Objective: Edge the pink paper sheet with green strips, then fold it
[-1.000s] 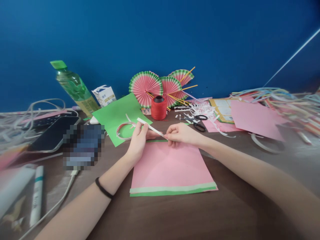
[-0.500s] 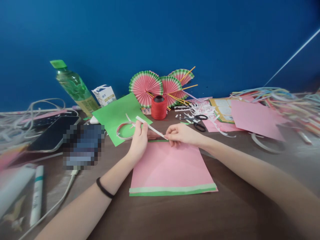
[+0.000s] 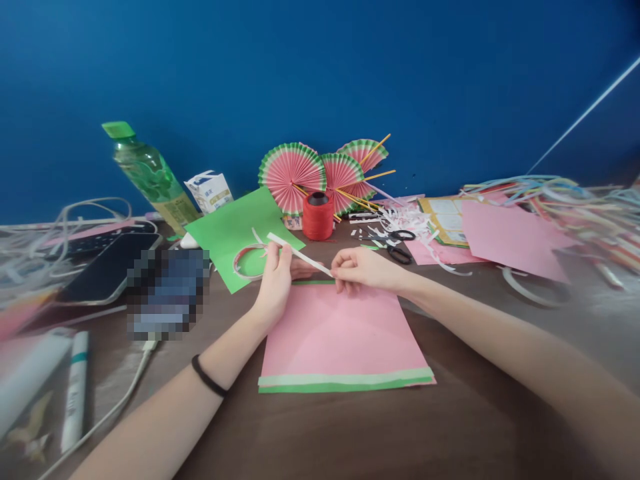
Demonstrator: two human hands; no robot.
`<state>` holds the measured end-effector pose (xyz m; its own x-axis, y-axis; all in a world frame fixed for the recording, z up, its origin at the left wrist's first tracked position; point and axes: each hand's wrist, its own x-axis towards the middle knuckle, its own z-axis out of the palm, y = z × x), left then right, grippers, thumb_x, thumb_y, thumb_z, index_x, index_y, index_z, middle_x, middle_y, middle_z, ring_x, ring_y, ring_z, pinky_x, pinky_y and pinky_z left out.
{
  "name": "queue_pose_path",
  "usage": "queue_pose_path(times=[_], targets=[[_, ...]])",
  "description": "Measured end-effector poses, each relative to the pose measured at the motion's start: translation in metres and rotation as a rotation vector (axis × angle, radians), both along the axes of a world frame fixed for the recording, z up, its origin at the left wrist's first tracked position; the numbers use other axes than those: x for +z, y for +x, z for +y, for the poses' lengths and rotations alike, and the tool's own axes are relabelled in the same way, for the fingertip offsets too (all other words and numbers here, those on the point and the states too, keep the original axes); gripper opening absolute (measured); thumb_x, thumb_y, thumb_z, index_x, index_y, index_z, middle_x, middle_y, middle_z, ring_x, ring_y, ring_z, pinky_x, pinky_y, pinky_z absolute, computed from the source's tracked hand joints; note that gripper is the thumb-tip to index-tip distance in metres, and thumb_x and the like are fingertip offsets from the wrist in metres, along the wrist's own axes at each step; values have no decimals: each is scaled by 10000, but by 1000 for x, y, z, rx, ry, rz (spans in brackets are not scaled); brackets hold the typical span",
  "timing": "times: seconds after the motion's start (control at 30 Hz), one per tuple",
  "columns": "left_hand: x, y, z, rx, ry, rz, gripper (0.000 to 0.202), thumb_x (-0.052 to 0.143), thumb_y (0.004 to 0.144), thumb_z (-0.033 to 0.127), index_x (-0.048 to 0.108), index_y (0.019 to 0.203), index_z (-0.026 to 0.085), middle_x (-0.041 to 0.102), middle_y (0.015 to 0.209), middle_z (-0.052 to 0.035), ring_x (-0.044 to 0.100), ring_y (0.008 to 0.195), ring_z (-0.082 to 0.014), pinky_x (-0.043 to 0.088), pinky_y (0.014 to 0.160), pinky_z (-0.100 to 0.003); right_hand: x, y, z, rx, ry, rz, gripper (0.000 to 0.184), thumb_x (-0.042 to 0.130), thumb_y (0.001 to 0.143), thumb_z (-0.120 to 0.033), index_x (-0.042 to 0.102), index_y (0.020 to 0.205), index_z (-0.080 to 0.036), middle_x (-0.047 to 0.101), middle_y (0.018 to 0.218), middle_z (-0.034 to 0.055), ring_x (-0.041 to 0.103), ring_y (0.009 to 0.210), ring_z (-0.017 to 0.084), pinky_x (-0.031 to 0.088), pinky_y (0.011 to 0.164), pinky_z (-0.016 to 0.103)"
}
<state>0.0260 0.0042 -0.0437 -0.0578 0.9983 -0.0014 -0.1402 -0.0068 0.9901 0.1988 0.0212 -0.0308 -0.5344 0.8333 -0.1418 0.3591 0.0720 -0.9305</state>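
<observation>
The green bottle leans at the back of the bench, capped, its contents hard for me to make out; beside it a carton sits tilted, its inside hidden. The left hand pinches the upper end of a white strip, and the right hand pinches the lower end, over the far edge of the pink sheet. A tape roll lies on green paper by the left hand. The red spool partly blocks the pleated fans; scissors lie near paper shreds. The carton's printing is too small to read.
</observation>
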Motion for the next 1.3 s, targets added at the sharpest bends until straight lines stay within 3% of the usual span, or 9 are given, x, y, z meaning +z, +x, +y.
queue_pose_path(times=[0.63,0.8,1.07,1.3], targets=[[0,-4,3,-48,-9,-130,232,484,784,400,314,774,242,624,538,46,664,595,-170,525,608,-288,5,-2,-5,-93,106,-57,101,533,742,-244,513,729,-145,605,539,-4,441,393,50,359,386,158],[5,-4,4,-104,-39,-189,155,488,791,331,362,798,243,656,636,35,671,691,-176,514,719,-338,5,-1,-4,-114,129,-87,122,532,733,-269,516,715,-149,555,486,-27,376,373,40,278,352,152],[10,-9,6,-162,-11,-205,128,470,814,295,379,750,231,661,622,24,648,863,-185,410,902,-382,7,0,-4,-146,91,-51,201,574,716,-327,498,676,-146,513,451,-38,382,386,37,282,384,155],[11,-7,5,-183,-41,-220,129,429,835,281,353,743,232,651,576,41,657,818,-167,380,925,-385,11,-1,-4,-128,41,-14,211,576,731,-340,462,713,-163,501,414,-62,354,343,34,246,354,156]])
